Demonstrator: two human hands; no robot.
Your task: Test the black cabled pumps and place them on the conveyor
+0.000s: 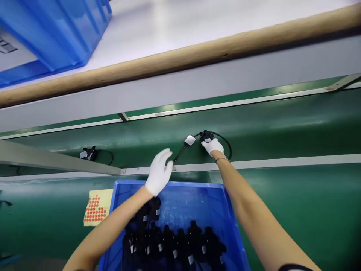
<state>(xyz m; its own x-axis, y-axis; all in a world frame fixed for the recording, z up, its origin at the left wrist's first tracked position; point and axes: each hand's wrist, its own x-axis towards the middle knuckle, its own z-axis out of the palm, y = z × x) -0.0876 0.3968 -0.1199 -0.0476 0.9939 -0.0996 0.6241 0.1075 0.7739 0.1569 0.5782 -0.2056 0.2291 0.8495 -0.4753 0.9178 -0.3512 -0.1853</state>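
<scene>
1. Surface (282,128), green: ran L to R past blue tray (180,184).
2. L hand (160,171): empty, thumb & fingers apart, approx. over tray's far rim.
3. R hand (213,146): clamped on black unit (207,136), near side; by far the nearer hand.
4. Unit: on surface beyond tray, fwd & slightly L of R wrist; long axis unclear.
5. Cable (181,152): ran diag. down-L from silver tag (190,140), tip just beside L hand.
</scene>
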